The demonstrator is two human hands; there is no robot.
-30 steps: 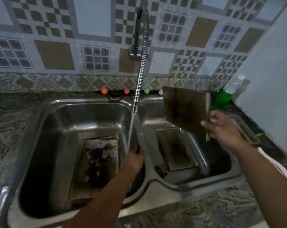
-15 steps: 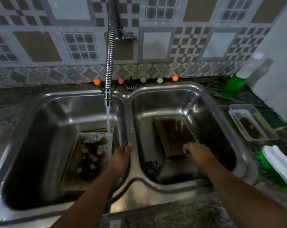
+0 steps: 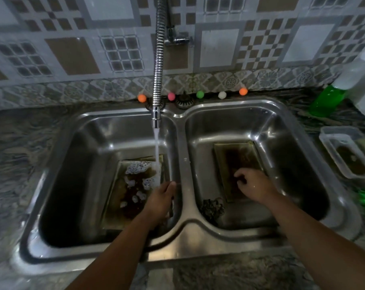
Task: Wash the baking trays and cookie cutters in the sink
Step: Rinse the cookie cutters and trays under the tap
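A steel double sink (image 3: 182,233) holds two dirty baking trays. The tray in the left basin (image 3: 116,197) is stained brown and carries patches of foam, and water from the tap (image 3: 156,120) falls on its far right corner. My left hand (image 3: 159,200) lies over that tray's right edge beside the stream, fingers stretched forward. In the right basin a dark stained tray (image 3: 229,155) lies flat. My right hand (image 3: 253,186) hovers over its near half, curled fingertips touching the surface and holding nothing. No cookie cutters are clearly visible.
A dark tangled scourer (image 3: 212,208) lies at the front left of the right basin. Right of the sink stand a green soap bottle (image 3: 327,100) and a clear plastic tub (image 3: 332,141). Small coloured balls (image 3: 200,94) line the back rim.
My right hand brought the lifted tray down into the right basin and now touches it. The view has dropped closer over the sink. Water keeps running on the left tray.
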